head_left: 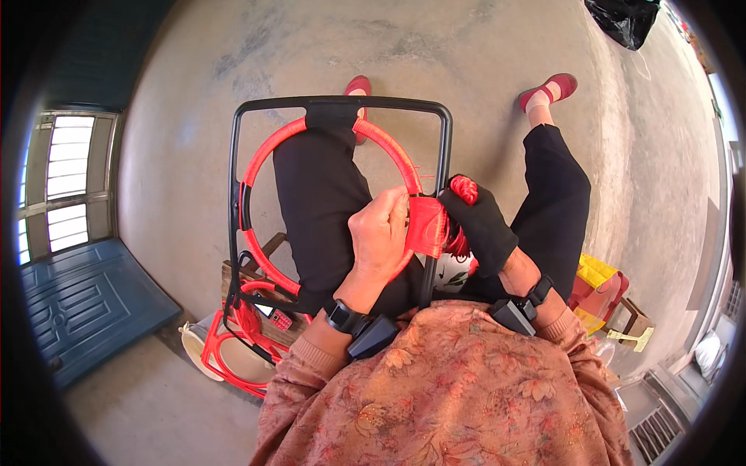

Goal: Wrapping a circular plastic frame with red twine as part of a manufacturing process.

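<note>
A black rectangular frame (449,140) with rounded corners rests upright over my lap. Inside it sits a ring (395,146) wrapped in red cord, with black sections at its top and left. On the ring's right side a wide band of red cord (427,225) bridges to the frame's right bar. My bare left hand (378,233) is closed in a fist at the band's left edge, its fingertips hidden. In a black fingerless-looking glove, my right hand (483,225) closes around a bundle of red cord (464,189) beside the frame's right bar.
At my left, a wooden bench (284,335) carries a red keypad phone (281,319), near another red-wrapped frame (214,361). A blue panelled door (101,303) stands further left. Yellow and red items (597,276) lie at my right; a black plastic bag (624,23) sits far right.
</note>
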Tool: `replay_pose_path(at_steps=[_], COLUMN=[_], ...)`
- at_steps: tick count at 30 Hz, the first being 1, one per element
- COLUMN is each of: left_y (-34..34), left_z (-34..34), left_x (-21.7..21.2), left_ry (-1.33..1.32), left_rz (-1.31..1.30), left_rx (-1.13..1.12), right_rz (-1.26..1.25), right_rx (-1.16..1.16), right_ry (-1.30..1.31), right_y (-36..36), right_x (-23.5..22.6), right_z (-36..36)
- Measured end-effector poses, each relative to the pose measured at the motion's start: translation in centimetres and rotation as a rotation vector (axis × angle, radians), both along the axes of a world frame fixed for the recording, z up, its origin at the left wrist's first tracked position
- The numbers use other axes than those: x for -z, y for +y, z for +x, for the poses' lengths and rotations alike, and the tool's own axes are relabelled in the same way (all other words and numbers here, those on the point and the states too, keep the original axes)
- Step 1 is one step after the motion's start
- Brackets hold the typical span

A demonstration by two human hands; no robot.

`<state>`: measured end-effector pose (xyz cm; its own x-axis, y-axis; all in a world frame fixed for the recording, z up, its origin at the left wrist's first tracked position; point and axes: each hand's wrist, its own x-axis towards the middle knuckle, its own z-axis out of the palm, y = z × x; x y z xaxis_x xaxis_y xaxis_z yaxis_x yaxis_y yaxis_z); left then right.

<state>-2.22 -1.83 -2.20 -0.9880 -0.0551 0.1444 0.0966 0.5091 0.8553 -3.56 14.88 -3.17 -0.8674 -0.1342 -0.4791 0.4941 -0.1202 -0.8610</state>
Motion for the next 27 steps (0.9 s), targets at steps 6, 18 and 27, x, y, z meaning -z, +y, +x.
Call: replay_pose_path(at_steps=[6,18,27], left_y=[-0.1,-0.1,0.0], left_z=[-0.1,0.7,0.7], left_x=[0.6,-2.5,-1.6], left_ry=[-0.495,-0.840,-0.806], left_rz=[0.679,1.116,1.337], left_rx=[-0.065,0.181,-0.036], right_rz=[-0.034,0.119,0.470], right_rx=[-0.008,0.865,0.366], right_ry=[-0.008,0.109,0.145], right_y=[0.9,37.0,24.6], right_x=[-0.1,4.2,-4.6], right_z=[-0.6,4.6,5.0])
